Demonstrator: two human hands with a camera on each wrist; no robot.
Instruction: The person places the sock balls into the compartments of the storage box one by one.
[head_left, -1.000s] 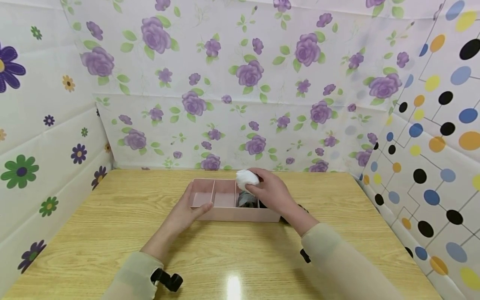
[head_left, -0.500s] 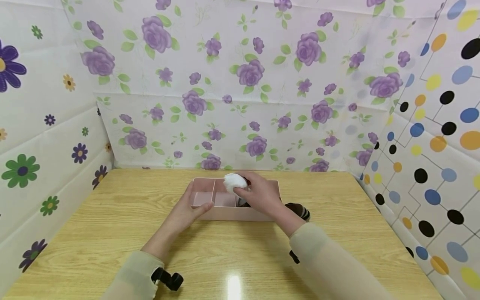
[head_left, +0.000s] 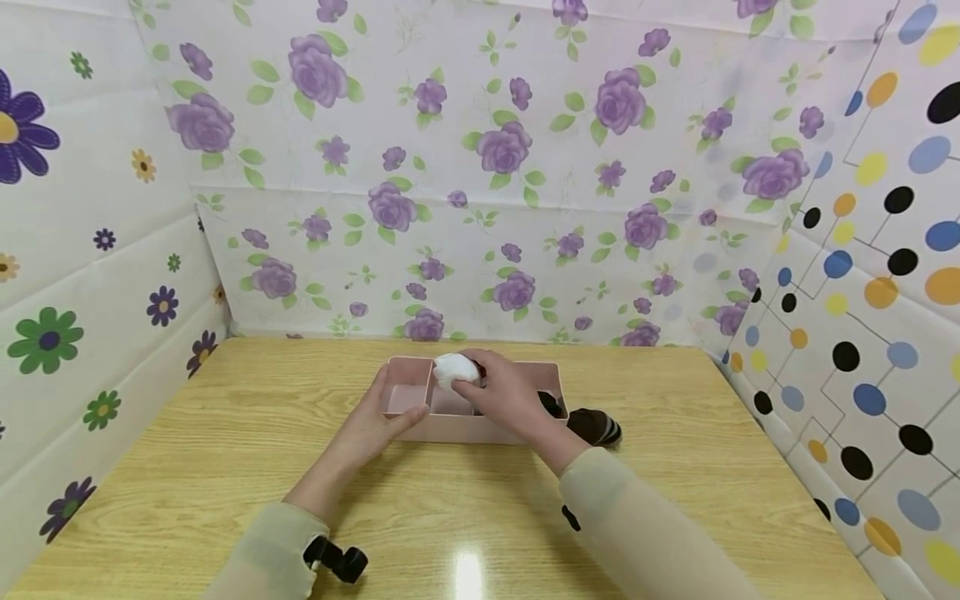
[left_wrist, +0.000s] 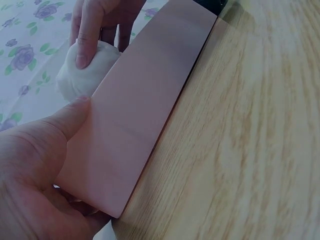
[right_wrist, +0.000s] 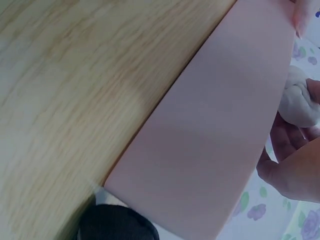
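Observation:
My right hand (head_left: 501, 392) pinches a white balled-up sock (head_left: 456, 372) over the second compartment from the left of a pink divided box (head_left: 465, 429). In the left wrist view the white sock (left_wrist: 85, 75) sits just beyond the box's front wall (left_wrist: 135, 105), thumb pressed on it. My left hand (head_left: 372, 427) grips the box's left end, thumb at the front rim and fingers round the side. A black bundle (head_left: 550, 404) lies in the rightmost compartment. The right hand hides the compartment between.
A dark brown rolled sock with pale stripes (head_left: 595, 427) lies on the wooden table (head_left: 300, 392) against the box's right end. Flowered sheeting (head_left: 480, 208) rises behind the table, and a dotted sheet (head_left: 862, 333) on the right.
My right hand has carried the white sock leftward and slightly down, from over the third compartment to over the second. The striped sock has come into fuller view. The left hand stays put.

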